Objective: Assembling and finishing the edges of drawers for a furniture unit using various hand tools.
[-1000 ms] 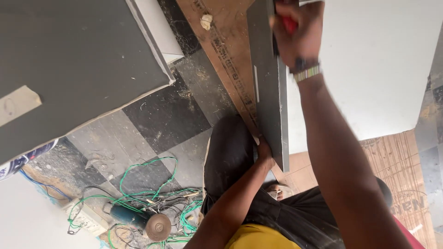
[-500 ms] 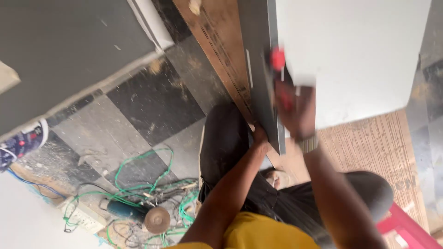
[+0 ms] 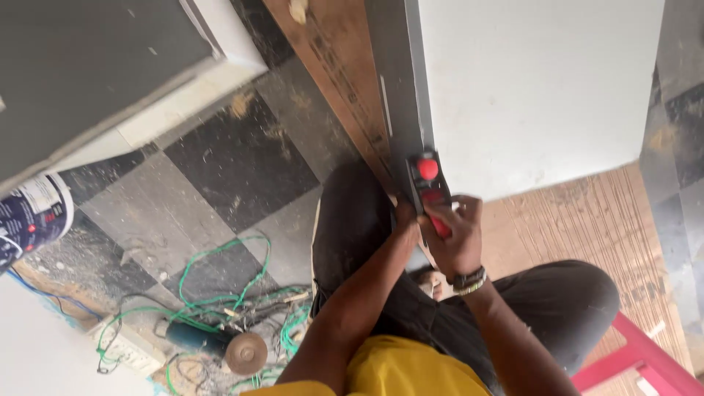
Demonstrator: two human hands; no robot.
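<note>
Hand plane, red knob & handle, sits on grey panel edge so its sole rides flat. Right hand wraps the handle tight; left hand pinches plane's side w/ fingers closed, steadying it.

Open tiled floor left of the board — cables clutter below.

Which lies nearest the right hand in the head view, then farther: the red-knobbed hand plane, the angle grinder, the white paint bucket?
1. Red-knobbed hand plane: gripped in the right hand, on the grey board edge.
2. Angle grinder: on the floor, lower left among green cables.
3. White paint bucket: far left edge.
</note>
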